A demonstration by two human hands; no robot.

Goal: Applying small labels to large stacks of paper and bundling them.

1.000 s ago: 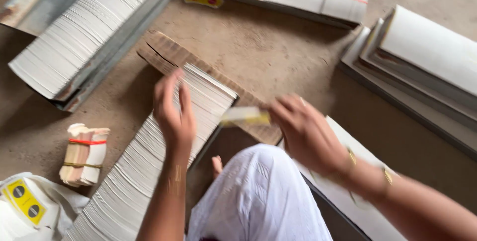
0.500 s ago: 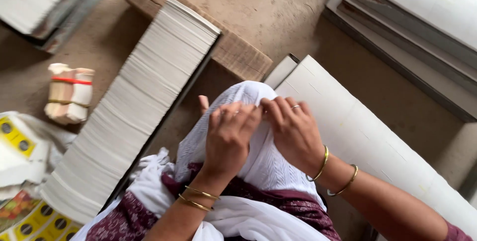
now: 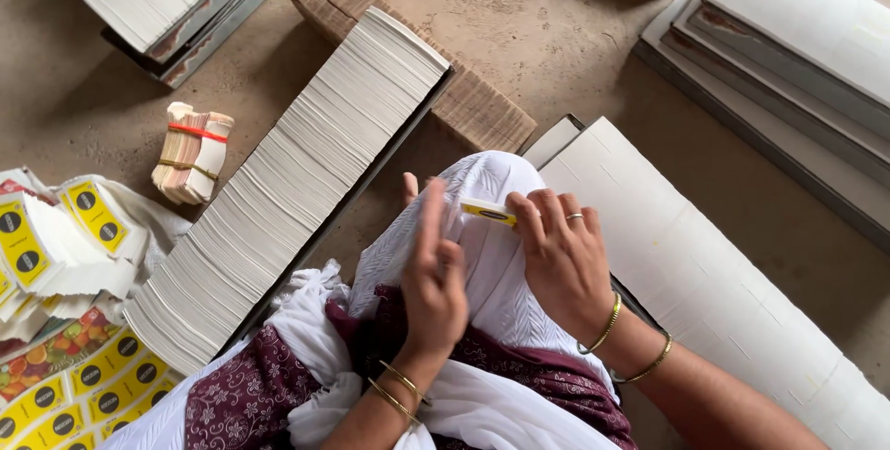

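Right hand [image 3: 561, 260] pinches a small yellow card [image 3: 489, 213] at its fingertips, over the white-clothed knee. Left hand [image 3: 432, 278] hovers open just beside it, fingers straight, gripping nothing. Long paper stack [image 3: 306, 172] lies beyond.

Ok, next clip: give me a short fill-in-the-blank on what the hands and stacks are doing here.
1. The right hand pinches a small ____ box over the knee.
2. The left hand holds ____.
3. The bundle left of the long stack is tied with a ____ band.
4. The long stack leans on a ____ block.

Missing words: yellow; nothing; red; wooden
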